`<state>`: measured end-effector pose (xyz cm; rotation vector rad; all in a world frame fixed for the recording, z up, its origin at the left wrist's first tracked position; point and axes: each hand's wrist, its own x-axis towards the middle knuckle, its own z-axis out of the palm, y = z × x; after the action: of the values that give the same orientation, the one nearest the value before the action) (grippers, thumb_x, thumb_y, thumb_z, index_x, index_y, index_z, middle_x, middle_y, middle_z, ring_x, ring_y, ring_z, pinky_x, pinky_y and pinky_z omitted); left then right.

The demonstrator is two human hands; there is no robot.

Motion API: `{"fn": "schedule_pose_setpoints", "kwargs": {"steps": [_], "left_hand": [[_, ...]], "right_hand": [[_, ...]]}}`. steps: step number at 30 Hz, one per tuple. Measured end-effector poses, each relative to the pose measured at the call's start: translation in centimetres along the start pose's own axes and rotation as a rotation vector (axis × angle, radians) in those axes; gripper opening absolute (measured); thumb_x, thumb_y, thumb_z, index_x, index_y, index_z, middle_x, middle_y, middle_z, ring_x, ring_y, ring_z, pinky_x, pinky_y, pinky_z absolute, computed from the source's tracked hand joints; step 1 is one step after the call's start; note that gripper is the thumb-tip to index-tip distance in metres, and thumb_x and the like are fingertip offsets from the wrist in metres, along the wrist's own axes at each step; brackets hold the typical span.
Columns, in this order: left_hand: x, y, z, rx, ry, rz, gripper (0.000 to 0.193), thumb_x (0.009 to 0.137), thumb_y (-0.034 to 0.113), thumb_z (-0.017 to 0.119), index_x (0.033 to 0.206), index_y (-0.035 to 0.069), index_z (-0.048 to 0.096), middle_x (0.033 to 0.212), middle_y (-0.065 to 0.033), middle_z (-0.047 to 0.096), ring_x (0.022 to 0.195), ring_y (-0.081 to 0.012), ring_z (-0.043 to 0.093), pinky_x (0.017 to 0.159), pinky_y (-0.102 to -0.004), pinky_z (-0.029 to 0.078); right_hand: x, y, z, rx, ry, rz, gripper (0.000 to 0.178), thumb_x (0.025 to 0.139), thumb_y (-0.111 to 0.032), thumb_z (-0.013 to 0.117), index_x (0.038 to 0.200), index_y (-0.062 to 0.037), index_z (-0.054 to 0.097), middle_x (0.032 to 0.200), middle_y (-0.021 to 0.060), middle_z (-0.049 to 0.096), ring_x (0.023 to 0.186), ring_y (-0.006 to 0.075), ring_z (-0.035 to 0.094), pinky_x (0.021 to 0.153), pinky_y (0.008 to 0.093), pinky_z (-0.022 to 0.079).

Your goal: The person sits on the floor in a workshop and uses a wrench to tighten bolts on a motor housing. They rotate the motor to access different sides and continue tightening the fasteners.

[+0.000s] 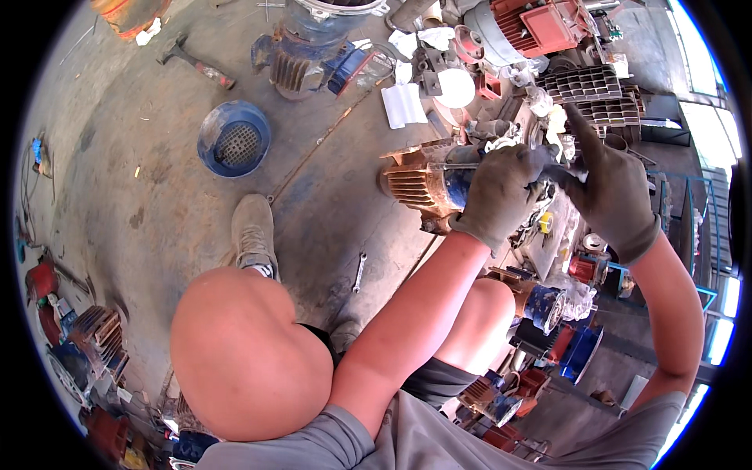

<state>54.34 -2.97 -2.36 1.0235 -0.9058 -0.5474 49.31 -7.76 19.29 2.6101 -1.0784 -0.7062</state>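
Observation:
My left hand (501,192), in a grey-brown work glove, is closed above a motor. A thin metal rod (456,166) sticks out leftward from the fist; its other end is hidden in the glove. My right hand (619,192), gloved alike, is just to the right. Its index finger points up and away, and its thumb reaches toward the left fist; whether they touch cannot be made out. Below and left of the left hand lies the rusty motor (415,186), with brown cooling fins and a blue body.
On the concrete floor lie a blue round bowl-like part (233,139), a hammer (196,64) and a wrench (359,272). A blue motor (301,66) stands at the far side. Past the hands are a red motor (540,27), black grids (581,84) and cluttered parts.

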Motion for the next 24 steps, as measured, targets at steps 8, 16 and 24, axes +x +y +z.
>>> {"fn": "schedule_pose_setpoints", "kwargs": {"steps": [8, 16, 24], "left_hand": [[-0.4, -0.5, 1.2, 0.059, 0.076, 0.027, 0.038, 0.088, 0.008, 0.081, 0.125, 0.012, 0.078, 0.104, -0.0151, 0.076, 0.100, -0.0389, 0.072, 0.092, -0.0524, 0.057], [-0.5, -0.3, 0.9, 0.011, 0.087, 0.044, 0.043, 0.092, 0.007, 0.081, 0.134, 0.014, 0.075, 0.104, -0.0165, 0.075, 0.098, -0.0410, 0.074, 0.089, -0.0521, 0.059], [-0.6, -1.2, 0.8, 0.022, 0.064, 0.077, 0.045, 0.092, 0.006, 0.081, 0.136, 0.013, 0.075, 0.107, -0.0141, 0.076, 0.098, -0.0392, 0.075, 0.091, -0.0520, 0.060]], "right_hand": [[0.8, 0.3, -1.1, -0.497, 0.339, -0.483, 0.083, 0.095, -0.027, 0.083, 0.170, -0.0136, 0.049, 0.143, 0.0186, 0.069, 0.123, 0.0349, 0.070, 0.102, 0.0482, 0.056], [1.5, 2.3, 2.2, -0.048, 0.181, 0.027, 0.074, 0.106, -0.034, 0.074, 0.170, -0.0085, 0.047, 0.101, 0.0153, 0.080, 0.088, 0.0391, 0.077, 0.080, 0.0501, 0.061], [1.3, 0.6, 0.7, -0.531, 0.225, -0.594, 0.066, 0.100, -0.021, 0.076, 0.164, -0.0218, 0.059, 0.137, 0.0059, 0.076, 0.124, 0.0252, 0.071, 0.106, 0.0440, 0.057]]}}
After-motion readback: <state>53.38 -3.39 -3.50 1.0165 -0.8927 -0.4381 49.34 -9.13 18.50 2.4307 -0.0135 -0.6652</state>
